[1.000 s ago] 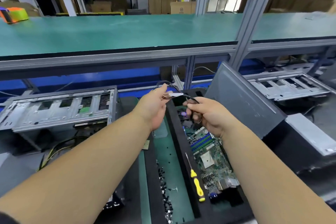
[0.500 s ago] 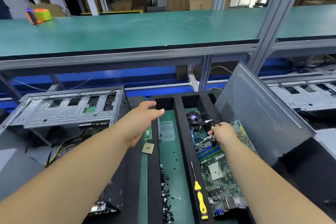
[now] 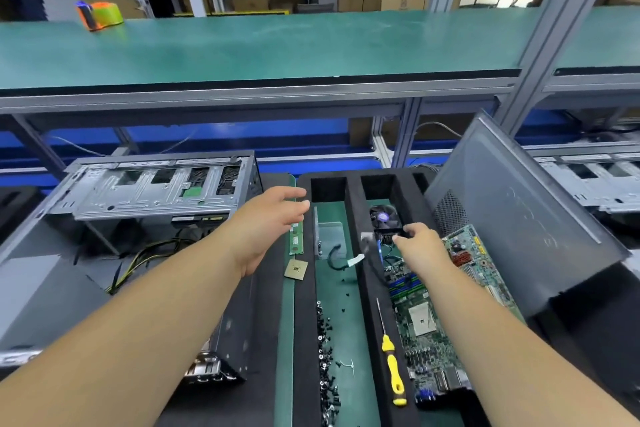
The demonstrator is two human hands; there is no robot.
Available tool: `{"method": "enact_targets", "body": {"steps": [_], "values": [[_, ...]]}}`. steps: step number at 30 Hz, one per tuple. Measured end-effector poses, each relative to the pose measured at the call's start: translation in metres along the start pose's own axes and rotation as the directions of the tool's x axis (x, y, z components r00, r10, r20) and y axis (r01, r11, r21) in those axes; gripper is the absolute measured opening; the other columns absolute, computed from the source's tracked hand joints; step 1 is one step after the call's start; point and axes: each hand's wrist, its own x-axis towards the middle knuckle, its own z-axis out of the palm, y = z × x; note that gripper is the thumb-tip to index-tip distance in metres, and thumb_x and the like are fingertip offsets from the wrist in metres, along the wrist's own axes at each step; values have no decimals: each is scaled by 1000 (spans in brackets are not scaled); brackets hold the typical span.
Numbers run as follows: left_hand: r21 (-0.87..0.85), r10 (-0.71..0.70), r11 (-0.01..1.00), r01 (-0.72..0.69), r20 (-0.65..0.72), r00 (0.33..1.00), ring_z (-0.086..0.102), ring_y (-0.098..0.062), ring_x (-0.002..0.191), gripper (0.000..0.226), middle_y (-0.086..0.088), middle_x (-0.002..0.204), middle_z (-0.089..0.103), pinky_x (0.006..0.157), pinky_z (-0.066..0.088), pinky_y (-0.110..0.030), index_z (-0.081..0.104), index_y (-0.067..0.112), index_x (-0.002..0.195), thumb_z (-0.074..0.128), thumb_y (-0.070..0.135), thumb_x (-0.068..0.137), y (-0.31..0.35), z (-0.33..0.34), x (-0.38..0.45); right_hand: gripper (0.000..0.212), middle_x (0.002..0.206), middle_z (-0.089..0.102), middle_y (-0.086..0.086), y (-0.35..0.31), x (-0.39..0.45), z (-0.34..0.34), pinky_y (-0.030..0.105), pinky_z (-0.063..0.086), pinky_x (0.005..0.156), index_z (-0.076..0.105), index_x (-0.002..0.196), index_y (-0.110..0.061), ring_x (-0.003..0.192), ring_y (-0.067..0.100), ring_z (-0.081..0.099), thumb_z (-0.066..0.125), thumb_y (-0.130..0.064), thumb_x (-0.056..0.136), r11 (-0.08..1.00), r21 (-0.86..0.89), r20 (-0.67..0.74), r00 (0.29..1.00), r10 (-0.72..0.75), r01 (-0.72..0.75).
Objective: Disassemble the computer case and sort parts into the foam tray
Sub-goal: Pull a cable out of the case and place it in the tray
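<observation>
A black cable [image 3: 341, 257] now lies in the foam tray [image 3: 356, 204]; left hand [image 3: 266, 229] fingers released, right hand [image 3: 420, 243] unclear.

A bare metal case [image 3: 156, 187] lies on its side at far left. The black foam tray [image 3: 360, 288] holds a green motherboard [image 3: 429, 322], a fan [image 3: 382, 217], screws [image 3: 325, 357], and a cable [image 3: 341, 258].
</observation>
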Motion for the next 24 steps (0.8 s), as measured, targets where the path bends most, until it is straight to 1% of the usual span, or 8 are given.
{"method": "enact_targets", "body": {"steps": [3,5,8,11,15,18,21,24], "values": [[9,76,997,-76,-12,997,64,-7,108,19,5,115,69,107,44,-36,67,31,110,57,23,96,0,-5,-13,33,131,55,12,-4,-16,4,34,50,69,62,125,-16,79,24,62,59,-28,94,994,-73,-3,996,-84,83],[34,129,991,-129,-22,991,65,-5,105,22,11,108,71,104,46,-36,72,37,102,56,23,96,0,-12,-22,30,128,56,11,-7,-25,11,37,52,77,65,121,-17,88,28,63,62,-29,93,981,-150,20,993,-120,122],[80,178,981,-175,-42,983,64,-4,105,22,17,104,72,104,45,-37,72,44,97,57,32,87,-2,-25,-35,42,130,52,9,-8,-33,25,43,50,94,62,124,-16,110,32,57,67,-42,90,925,-335,107,983,-150,178],[109,180,979,-174,-52,982,64,-2,103,25,17,104,71,103,46,-40,71,44,98,55,39,79,-7,-39,-44,58,129,51,8,-4,-39,41,41,47,98,56,126,-16,118,29,50,69,-55,85,891,-386,207,964,-169,239],[108,171,981,-161,-92,981,65,-6,104,21,15,103,72,103,45,-43,72,42,97,56,32,89,-18,-52,-47,80,130,36,5,-3,-43,53,41,44,100,47,129,-25,125,27,35,75,-68,68,811,-479,313,928,-201,337],[91,149,986,-140,-110,983,65,-9,104,23,12,103,72,104,45,-44,73,40,95,55,25,93,-24,-53,-46,55,134,26,6,-1,-44,59,42,46,97,58,117,-27,128,29,26,80,-53,74,741,-559,362,914,-186,372],[86,160,984,-153,-81,984,65,-6,101,21,13,103,72,104,45,-41,73,39,95,56,28,90,-26,-50,-46,21,130,36,5,1,-42,62,38,48,91,72,101,-20,122,28,35,74,-35,87,778,-524,277,933,-229,346],[103,167,982,-160,-67,984,65,-6,101,20,14,103,72,104,45,-41,73,40,96,56,33,87,-24,-49,-45,20,93,53,7,-5,-36,55,32,46,69,70,72,-17,84,24,52,75,-28,87,902,-321,196,952,-235,289]]}}
